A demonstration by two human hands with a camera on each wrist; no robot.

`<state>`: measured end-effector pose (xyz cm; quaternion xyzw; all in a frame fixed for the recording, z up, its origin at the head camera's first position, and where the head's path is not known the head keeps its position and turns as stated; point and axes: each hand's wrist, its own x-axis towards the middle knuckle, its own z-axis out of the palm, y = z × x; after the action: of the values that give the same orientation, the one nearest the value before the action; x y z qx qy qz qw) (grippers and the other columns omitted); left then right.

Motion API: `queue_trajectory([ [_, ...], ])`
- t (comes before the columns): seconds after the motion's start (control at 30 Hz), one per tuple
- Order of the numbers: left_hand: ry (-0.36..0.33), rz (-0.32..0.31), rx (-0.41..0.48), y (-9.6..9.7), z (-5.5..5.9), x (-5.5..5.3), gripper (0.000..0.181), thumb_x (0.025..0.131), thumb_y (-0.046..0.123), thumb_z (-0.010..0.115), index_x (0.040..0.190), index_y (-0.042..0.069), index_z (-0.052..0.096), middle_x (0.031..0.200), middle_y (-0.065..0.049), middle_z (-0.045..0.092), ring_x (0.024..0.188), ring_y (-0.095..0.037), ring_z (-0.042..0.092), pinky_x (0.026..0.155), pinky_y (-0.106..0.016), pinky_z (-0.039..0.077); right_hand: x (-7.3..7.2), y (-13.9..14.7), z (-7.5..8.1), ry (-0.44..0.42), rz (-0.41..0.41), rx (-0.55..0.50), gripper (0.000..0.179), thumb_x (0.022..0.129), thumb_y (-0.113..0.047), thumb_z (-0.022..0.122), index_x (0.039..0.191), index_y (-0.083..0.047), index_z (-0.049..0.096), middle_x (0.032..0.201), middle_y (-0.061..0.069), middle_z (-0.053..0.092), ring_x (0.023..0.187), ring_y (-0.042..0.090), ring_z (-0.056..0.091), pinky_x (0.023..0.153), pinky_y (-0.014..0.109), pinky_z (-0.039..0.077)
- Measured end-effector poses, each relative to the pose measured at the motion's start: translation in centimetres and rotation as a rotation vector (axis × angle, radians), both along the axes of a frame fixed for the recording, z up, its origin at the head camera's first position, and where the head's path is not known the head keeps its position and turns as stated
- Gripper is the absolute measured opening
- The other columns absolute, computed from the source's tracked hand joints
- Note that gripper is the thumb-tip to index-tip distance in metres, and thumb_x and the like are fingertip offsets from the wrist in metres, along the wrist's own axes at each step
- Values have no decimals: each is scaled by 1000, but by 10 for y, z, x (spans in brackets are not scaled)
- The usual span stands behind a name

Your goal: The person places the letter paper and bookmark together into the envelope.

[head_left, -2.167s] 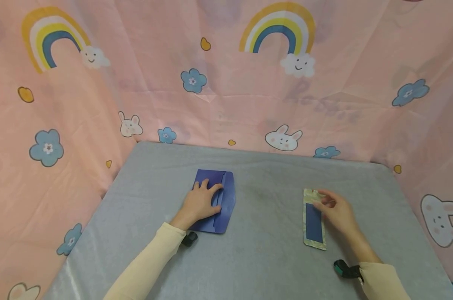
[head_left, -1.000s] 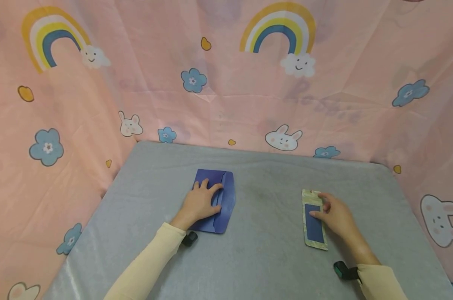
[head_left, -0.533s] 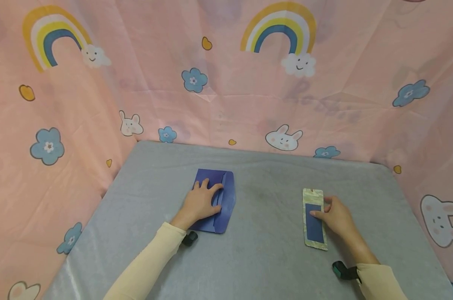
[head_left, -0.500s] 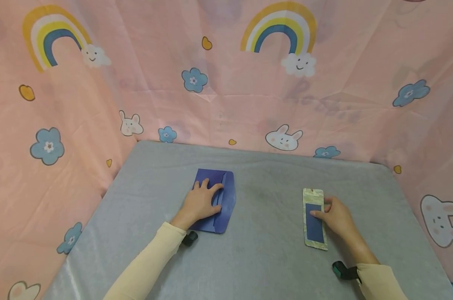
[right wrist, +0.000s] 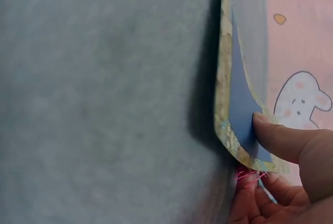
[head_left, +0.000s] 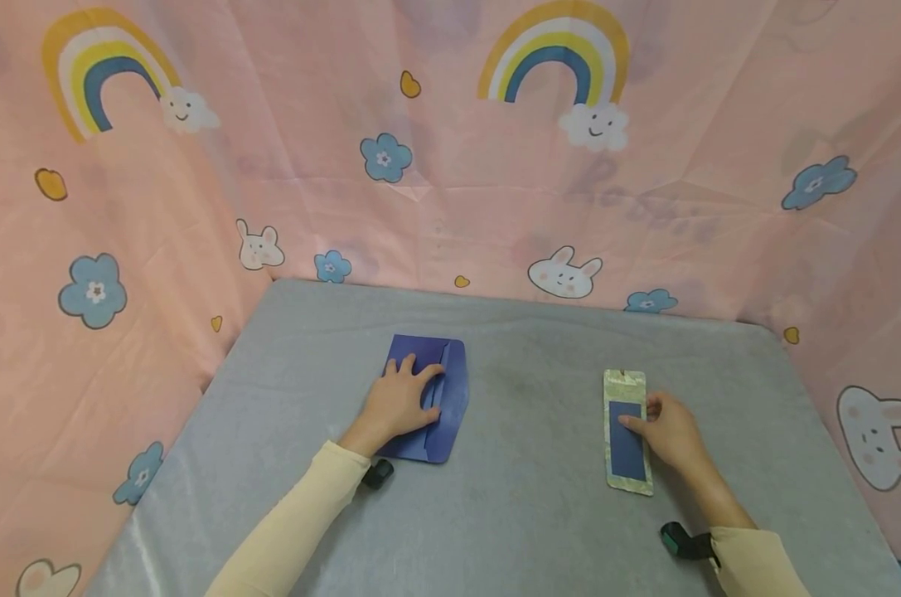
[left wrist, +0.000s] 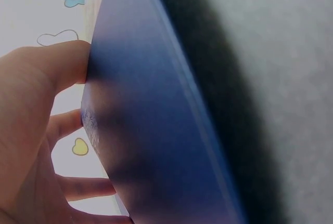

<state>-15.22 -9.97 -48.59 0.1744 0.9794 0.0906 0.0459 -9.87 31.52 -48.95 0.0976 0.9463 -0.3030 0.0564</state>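
Observation:
A blue envelope point(head_left: 456, 398) lies on the grey tabletop with its pointed flap unfolded to the right. My left hand point(head_left: 398, 402) rests on it with fingers spread and thumb near the flap's fold. In the left wrist view, the envelope point(left wrist: 151, 104) fills the middle, with thumb and fingertips along its edge. Off to the right, my right hand point(head_left: 672, 431) pinches the right edge of a bookmark point(head_left: 627, 444), a long card with a blue panel and pale green-gold border. In the right wrist view, the thumb presses the panel; pink threads point(right wrist: 248, 174) show by the curled fingers below.
The grey cloth-covered table point(head_left: 525, 514) stretches between the two hands. A pink curtain point(head_left: 450, 207) printed with rainbows, rabbits and flowers stands behind and at both sides. A small black device point(head_left: 685, 541) sits at the right wrist, another point(head_left: 378, 474) at the left.
My right thumb has shifted from the bookmark's upper edge down onto its blue panel, and the fingers have drawn in at its right edge. The bookmark's top has risen slightly. The left hand stays put.

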Motion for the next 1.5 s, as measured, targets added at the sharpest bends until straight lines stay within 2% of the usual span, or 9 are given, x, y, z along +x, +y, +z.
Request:
queue_trajectory([
  [0.2, 0, -1, 0, 0, 3, 1, 67, 82, 48, 71, 144, 35, 48, 151, -24, 44, 133, -57, 44, 87, -63, 53, 1, 0, -2, 28, 6, -24, 53, 90, -23, 71, 120, 12, 46, 98, 19, 53, 85, 25, 50, 69, 32, 40],
  [0.37, 2, 1, -4, 0, 3, 1, 67, 82, 47, 70, 144, 35, 47, 151, -24, 44, 134, -57, 43, 87, -63, 53, 1, -1, -3, 63, -9, -58, 65, 90, -21, 71, 137, 10, 39, 86, 10, 53, 72, 15, 45, 61, 26, 36],
  [0.53, 11, -5, -4, 0, 3, 1, 67, 82, 48, 70, 144, 35, 48, 150, -24, 45, 133, -56, 45, 87, -62, 53, 1, -1, -3, 172, 1, -96, 76, 88, -13, 72, 150, 2, 30, 73, 2, 46, 58, 7, 37, 53, 25, 32],
  [0.67, 14, -5, -2, 0, 3, 1, 67, 82, 48, 70, 143, 35, 48, 150, -23, 45, 133, -56, 44, 87, -62, 53, 1, 1, -4, 283, 20, -100, 72, 86, -8, 74, 148, -4, 38, 71, 0, 44, 54, 4, 34, 51, 25, 31],
  [0.8, 11, -4, 1, 0, 3, 1, 67, 82, 48, 70, 143, 35, 48, 150, -23, 45, 133, -57, 44, 86, -63, 53, 2, 0, -2, 330, 24, -134, 59, 86, -7, 74, 139, -7, 50, 70, 0, 47, 53, 2, 36, 48, 24, 34],
  [0.97, 13, -4, -2, 0, 3, 1, 67, 82, 48, 71, 143, 35, 48, 150, -23, 45, 133, -56, 44, 86, -62, 53, 4, -2, 5, 320, 18, -202, 50, 90, -15, 72, 136, -7, 54, 71, -2, 50, 52, 2, 38, 47, 25, 36],
  [1.1, 12, -5, -2, -1, 3, 1, 67, 82, 48, 71, 144, 35, 48, 150, -23, 45, 134, -56, 44, 86, -63, 53, 3, -6, 11, 297, 14, -218, 43, 93, -20, 68, 134, -10, 56, 71, -8, 54, 53, 1, 41, 47, 26, 37],
  [1.27, 7, -3, 4, 0, 3, 2, 67, 82, 48, 71, 144, 35, 48, 150, -23, 44, 134, -57, 43, 87, -64, 52, 3, -12, 15, 264, 57, -269, 38, 95, -16, 64, 132, -10, 57, 75, -9, 59, 52, 1, 44, 46, 26, 38],
  [1.5, 8, -3, 6, -1, 2, 1, 67, 82, 47, 71, 143, 35, 48, 150, -23, 45, 133, -57, 44, 88, -64, 52, 2, -20, 15, 246, 106, -328, 41, 95, -7, 62, 135, -5, 54, 82, 3, 64, 54, -1, 46, 47, 25, 39],
])
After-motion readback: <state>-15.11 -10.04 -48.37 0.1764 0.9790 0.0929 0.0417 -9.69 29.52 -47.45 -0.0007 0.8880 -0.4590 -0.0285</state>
